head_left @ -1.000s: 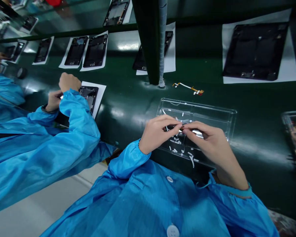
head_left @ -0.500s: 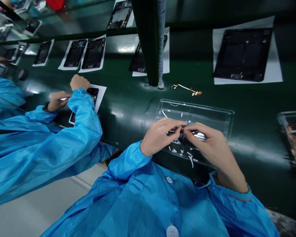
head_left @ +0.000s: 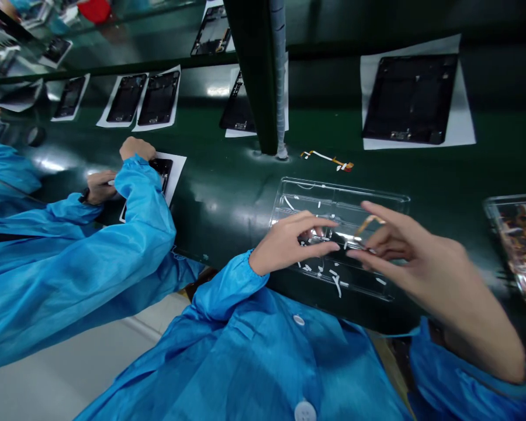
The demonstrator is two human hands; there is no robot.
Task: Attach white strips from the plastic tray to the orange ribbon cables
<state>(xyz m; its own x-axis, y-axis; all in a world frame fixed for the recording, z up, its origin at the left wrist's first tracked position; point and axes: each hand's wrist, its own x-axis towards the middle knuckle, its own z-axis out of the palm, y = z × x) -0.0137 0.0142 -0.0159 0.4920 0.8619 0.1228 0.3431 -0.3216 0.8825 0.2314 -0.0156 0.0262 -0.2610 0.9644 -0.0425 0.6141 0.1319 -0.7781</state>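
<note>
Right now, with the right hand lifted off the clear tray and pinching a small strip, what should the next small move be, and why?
Probably carry the strip toward the black frame on its white sheet. The right hand pinches the strip above the clear tray, while the left hand sits over the white scraps in the tray.

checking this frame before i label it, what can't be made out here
Head view only:
- Right hand: motion-blurred; it pinches a small orange strip, too small and smeared to identify.
- Left hand: its fingers hide whatever they pinch, over the clear tray.
- White bits in the tray: too small to tell.
- Second tray: cut off by the right edge, contents blurred.
- Co-worker's hands: sleeve hides their work.
</note>
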